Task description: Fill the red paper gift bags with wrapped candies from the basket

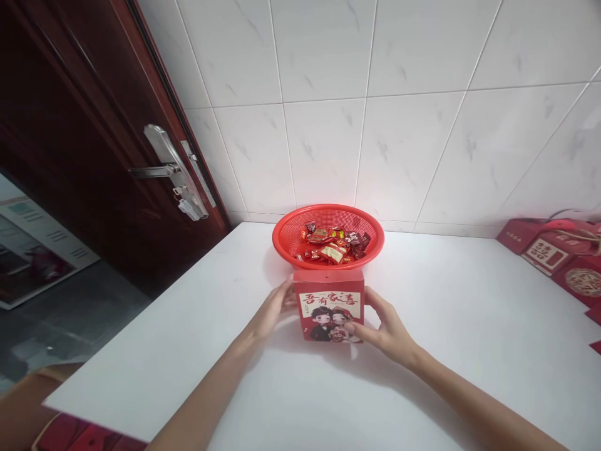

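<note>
Right fingers (353, 328) pinch the red box's (330, 308) side; left fingers (288, 297) touch it, loosely curled.

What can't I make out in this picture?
All in the head camera view:
- The inside of the red box: its closed front and top hide it.
- The left hand's fingertips: tucked by the box's side.
- The bottom of the red basket: mostly covered by sweets.
- The boxes at right: cut off by the picture's edge.
- The small print on the box: too small to read.
</note>
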{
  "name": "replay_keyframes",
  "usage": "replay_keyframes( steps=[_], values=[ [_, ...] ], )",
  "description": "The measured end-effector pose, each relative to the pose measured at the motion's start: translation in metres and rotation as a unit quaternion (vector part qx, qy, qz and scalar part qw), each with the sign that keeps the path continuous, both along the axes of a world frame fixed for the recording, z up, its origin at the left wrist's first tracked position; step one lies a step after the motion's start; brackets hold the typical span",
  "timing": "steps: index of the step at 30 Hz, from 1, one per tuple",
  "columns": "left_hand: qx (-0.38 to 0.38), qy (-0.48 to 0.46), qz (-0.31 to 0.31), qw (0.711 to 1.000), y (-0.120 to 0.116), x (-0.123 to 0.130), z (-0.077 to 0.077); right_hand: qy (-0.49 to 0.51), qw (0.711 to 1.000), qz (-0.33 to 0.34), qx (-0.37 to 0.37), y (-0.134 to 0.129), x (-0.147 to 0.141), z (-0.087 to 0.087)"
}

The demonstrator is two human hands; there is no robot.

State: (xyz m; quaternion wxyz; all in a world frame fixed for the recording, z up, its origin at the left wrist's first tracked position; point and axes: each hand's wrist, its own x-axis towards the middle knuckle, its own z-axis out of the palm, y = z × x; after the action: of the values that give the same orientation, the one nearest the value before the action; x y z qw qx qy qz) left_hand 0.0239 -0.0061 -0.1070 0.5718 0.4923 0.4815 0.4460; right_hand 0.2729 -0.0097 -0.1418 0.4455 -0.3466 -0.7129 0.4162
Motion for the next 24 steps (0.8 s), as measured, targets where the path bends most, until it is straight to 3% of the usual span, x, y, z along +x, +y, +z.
replay_keyframes(
  steps=[4,11,14,19,22,24],
  values=[
    [0.209,0.01,0.015,0.978,-0.003,-0.002,0.012,0.017,0.999,-0.013,-0.042,0.0,-0.005,-0.012],
    [0.304,0.152,0.035,0.94,0.003,0.019,0.03,0.02,0.998,-0.003,-0.064,-0.002,-0.009,-0.024],
    [0.271,0.151,0.041,0.95,0.01,0.027,0.036,0.007,0.998,0.0,-0.066,-0.002,-0.009,-0.028],
    [0.097,0.104,-0.001,0.99,0.019,0.034,0.039,-0.01,0.998,0.006,-0.066,-0.002,-0.009,-0.035],
    [0.056,0.095,-0.009,0.994,0.022,0.035,0.037,-0.011,1.0,-0.013,0.01,0.0,-0.007,-0.03],
    [0.064,0.092,-0.007,0.994,0.022,0.035,0.036,0.012,0.992,-0.073,0.103,0.003,-0.004,-0.015]
  ],
)
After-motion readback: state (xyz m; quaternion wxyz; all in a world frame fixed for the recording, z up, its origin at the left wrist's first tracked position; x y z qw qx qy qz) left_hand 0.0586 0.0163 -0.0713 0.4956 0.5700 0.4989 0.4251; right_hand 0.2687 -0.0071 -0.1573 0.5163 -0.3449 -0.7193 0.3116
